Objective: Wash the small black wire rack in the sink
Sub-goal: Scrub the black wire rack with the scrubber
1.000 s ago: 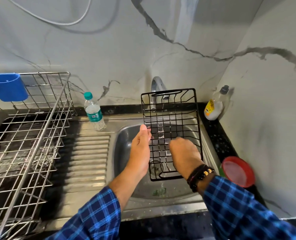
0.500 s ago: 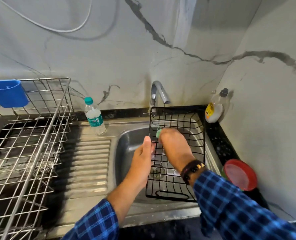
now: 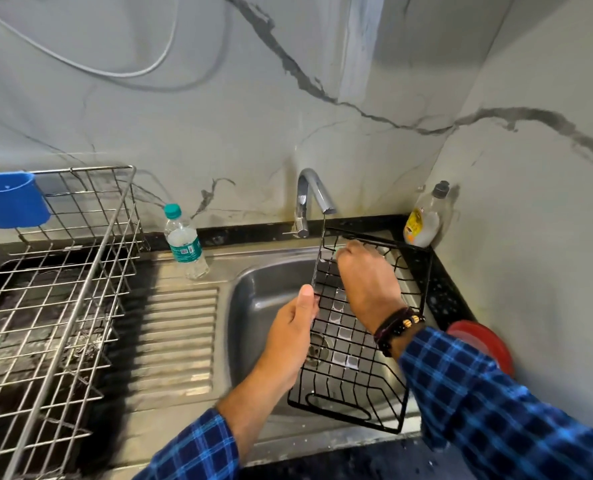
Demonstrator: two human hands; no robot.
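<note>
The small black wire rack (image 3: 350,389) lies tilted over the steel sink (image 3: 253,306), its far end under the tap (image 3: 314,199). My left hand (image 3: 291,336) grips the rack's left edge, thumb on top. My right hand (image 3: 368,282) is curled over the rack's far part, near the top rim. A bit of green shows at its fingertips; what it is I cannot tell. A thin stream of water seems to fall from the spout onto the rack's far left corner.
A large steel wire dish rack (image 3: 56,299) with a blue plastic cup (image 3: 9,199) fills the left counter. A water bottle (image 3: 184,242) stands behind the ribbed drainboard (image 3: 177,341). A dish soap bottle (image 3: 425,220) sits in the right corner, and a red lid (image 3: 485,344) lies on the right counter.
The rack went from upright in front of the tap to lying lower and flatter over the sink. My right hand moved from its lower part up to its far end.
</note>
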